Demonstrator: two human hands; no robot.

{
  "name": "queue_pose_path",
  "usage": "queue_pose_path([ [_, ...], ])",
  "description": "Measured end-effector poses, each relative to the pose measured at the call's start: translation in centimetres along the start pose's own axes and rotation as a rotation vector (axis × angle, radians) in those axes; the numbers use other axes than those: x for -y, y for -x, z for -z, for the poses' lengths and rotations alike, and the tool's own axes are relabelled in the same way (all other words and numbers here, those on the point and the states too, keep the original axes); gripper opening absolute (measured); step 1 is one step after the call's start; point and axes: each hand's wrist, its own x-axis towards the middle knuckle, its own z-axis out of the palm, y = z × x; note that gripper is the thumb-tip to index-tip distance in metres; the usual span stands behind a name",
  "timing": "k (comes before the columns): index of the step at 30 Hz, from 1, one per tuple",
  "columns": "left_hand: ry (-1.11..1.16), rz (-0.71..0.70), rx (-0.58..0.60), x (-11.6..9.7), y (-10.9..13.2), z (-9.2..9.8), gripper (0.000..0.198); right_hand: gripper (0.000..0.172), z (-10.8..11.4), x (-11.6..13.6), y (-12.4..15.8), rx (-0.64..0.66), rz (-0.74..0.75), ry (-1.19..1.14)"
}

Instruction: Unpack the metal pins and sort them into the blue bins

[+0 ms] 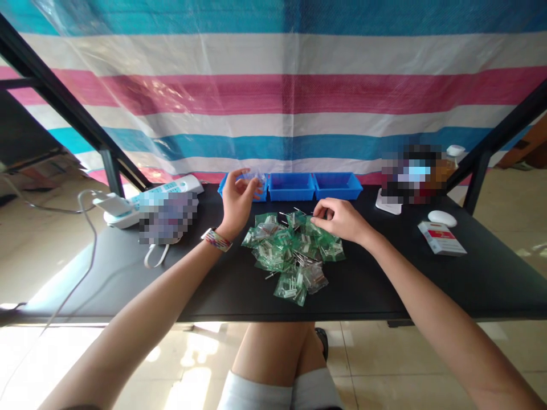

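While the left hand (239, 198) had a clear packet (255, 181) in its grip by blue trays (294, 196), the right hand (341, 220) curled over green packets (290, 253), grip unreadable.

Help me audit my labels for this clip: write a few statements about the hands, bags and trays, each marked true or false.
1. The left hand holds a small clear bag up near the blue trays. True.
2. The right hand rests on a red and white box. False: it rests on the pile of green bags.
3. Three blue trays stand in a row at the far edge of the table. True.
4. The wristband is on the right wrist. False: it is on the left wrist.
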Motion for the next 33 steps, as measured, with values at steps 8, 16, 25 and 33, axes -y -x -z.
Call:
queue_pose_path([
  [8,0.11,0.322,-0.206,1.0,-1.5,1.4,0.049,0.043,1.7,0.3,0.3,0.191,-0.176,0.409],
  [16,0.151,0.348,-0.171,0.3,-1.1,1.3,0.055,0.053,4.1,-1.2,0.6,0.324,-0.298,0.456],
  [25,-0.008,0.085,-0.018,0.2,0.0,0.4,0.026,0.022,4.7,-2.9,0.1,0.174,-0.299,0.338],
  [33,-0.315,-0.403,0.344,-1.7,2.7,-0.6,0.043,0.055,1.4,-1.2,-0.9,-0.003,-0.122,-0.759],
])
